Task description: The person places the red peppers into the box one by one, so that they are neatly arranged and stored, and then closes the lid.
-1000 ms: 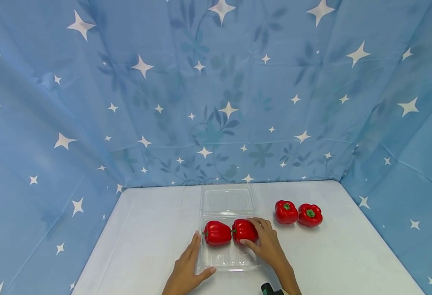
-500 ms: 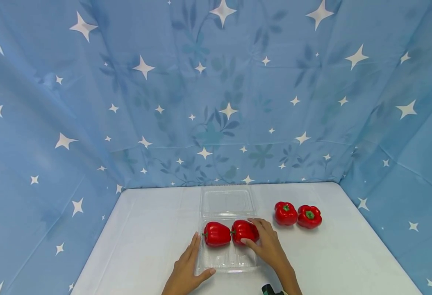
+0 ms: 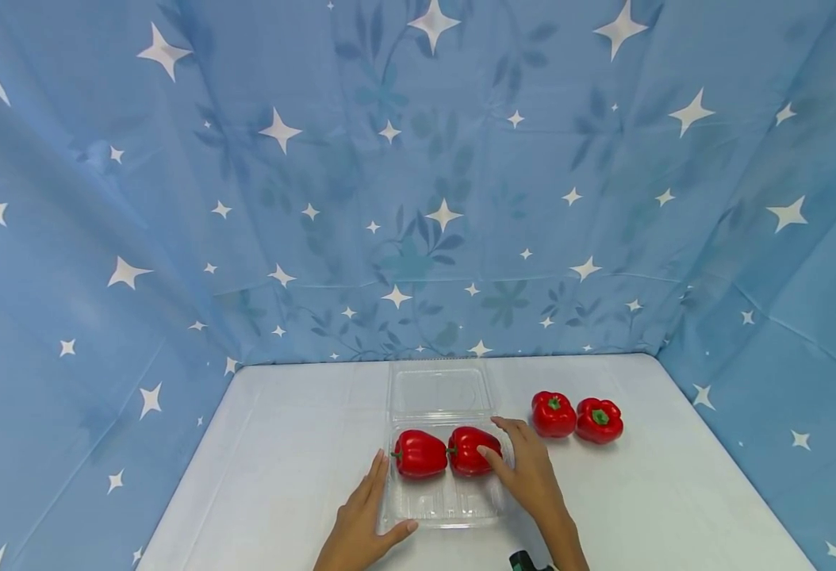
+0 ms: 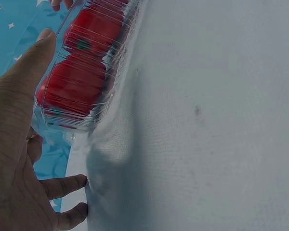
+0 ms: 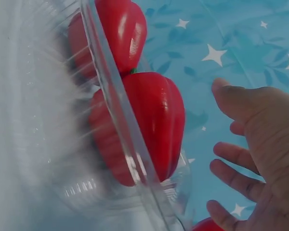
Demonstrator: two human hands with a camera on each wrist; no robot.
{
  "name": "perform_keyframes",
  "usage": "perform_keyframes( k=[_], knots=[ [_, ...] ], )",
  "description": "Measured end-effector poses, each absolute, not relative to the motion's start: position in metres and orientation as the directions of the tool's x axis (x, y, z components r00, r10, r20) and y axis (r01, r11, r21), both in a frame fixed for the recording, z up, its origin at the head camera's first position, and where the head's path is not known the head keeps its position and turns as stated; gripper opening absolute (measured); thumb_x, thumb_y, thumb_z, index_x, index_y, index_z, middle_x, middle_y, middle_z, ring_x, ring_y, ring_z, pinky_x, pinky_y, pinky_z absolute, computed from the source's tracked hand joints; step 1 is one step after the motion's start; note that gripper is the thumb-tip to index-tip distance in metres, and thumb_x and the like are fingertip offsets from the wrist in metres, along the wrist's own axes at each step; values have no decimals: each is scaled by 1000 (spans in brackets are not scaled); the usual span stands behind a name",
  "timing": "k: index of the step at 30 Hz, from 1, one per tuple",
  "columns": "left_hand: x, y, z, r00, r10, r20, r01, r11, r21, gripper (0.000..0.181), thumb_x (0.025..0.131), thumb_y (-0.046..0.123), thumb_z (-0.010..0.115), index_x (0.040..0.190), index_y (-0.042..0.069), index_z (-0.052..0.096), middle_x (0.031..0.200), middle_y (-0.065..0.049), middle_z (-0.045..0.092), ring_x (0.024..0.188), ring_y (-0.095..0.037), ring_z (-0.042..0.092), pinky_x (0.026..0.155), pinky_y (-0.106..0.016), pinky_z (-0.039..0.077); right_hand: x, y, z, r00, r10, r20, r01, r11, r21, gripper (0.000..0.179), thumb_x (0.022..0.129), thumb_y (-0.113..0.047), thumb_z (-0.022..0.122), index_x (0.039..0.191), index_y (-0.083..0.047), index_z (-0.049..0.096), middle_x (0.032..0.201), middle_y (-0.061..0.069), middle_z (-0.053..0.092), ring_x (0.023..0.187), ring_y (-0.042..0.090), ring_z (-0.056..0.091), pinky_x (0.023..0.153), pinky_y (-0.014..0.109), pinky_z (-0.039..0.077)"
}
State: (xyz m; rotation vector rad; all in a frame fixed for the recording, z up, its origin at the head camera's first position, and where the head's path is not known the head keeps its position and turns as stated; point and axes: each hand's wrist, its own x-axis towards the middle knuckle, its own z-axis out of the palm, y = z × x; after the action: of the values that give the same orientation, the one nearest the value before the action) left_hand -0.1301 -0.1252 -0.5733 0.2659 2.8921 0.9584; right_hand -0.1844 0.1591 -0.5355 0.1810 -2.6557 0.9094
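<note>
Two red bell peppers lie side by side in a clear plastic clamshell box (image 3: 441, 507), stems toward the left: the left pepper (image 3: 421, 455) and the right pepper (image 3: 473, 452). My left hand (image 3: 358, 525) rests along the box's left side with fingers straight; in the left wrist view its thumb (image 4: 47, 41) lies by the rim. Above the box's right edge is my right hand (image 3: 534, 476), fingers spread. The right wrist view shows a gap between that hand (image 5: 260, 154) and the nearer pepper (image 5: 159, 120), with nothing held.
The box's lid (image 3: 439, 388) lies folded back, away from me. Two more red bell peppers, one (image 3: 554, 415) beside another (image 3: 600, 421), stand stem up on the white table (image 3: 282, 444) to the right. A blue starred curtain (image 3: 418, 198) surrounds the table's back and sides.
My right hand has let go of the right pepper and drawn back slightly to the right, its fingers spreading. The left hand and both peppers in the box stay in place.
</note>
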Motion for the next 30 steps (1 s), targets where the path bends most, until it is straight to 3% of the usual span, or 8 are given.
perform_keyframes(
  k=[7,13,17,23,30],
  knots=[
    [-130,-125,-572,-983,178,-40,119,793,597,109,78,75,59,159,24,6,165,-4,15,142,-42,35,93,-77,38,-183,167,-529,-900,74,429,-226,762,-606,51,79,-22,82,125,-14,62,125,10,62,120,31,58,91,53,53],
    [-130,-125,-573,-982,184,-39,123,785,607,109,79,75,59,159,24,6,165,-4,15,142,-41,35,97,-74,38,-187,183,-529,-790,162,592,-286,757,-588,47,77,-11,82,120,-9,64,124,12,61,118,29,57,90,50,52],
    [-130,-125,-572,-982,184,-43,120,784,609,109,79,74,59,159,24,6,165,-5,15,143,-42,34,96,-76,37,-189,197,-529,-720,249,647,-278,751,-599,51,73,-3,82,120,-1,62,124,17,58,120,32,53,89,57,51],
    [-131,-125,-571,-983,180,-43,117,784,609,108,80,74,59,159,23,6,165,-5,14,143,-43,33,92,-81,34,-190,217,-530,-685,438,583,-128,714,-688,57,76,0,79,129,1,55,132,21,49,129,34,42,89,63,51],
    [-130,-125,-572,-981,182,-65,106,788,606,110,78,76,59,159,26,3,165,-4,15,143,-41,34,94,-78,37,-189,232,-535,-697,601,390,98,619,-779,66,83,-3,72,142,0,42,143,25,33,138,37,27,94,67,46]
  ],
)
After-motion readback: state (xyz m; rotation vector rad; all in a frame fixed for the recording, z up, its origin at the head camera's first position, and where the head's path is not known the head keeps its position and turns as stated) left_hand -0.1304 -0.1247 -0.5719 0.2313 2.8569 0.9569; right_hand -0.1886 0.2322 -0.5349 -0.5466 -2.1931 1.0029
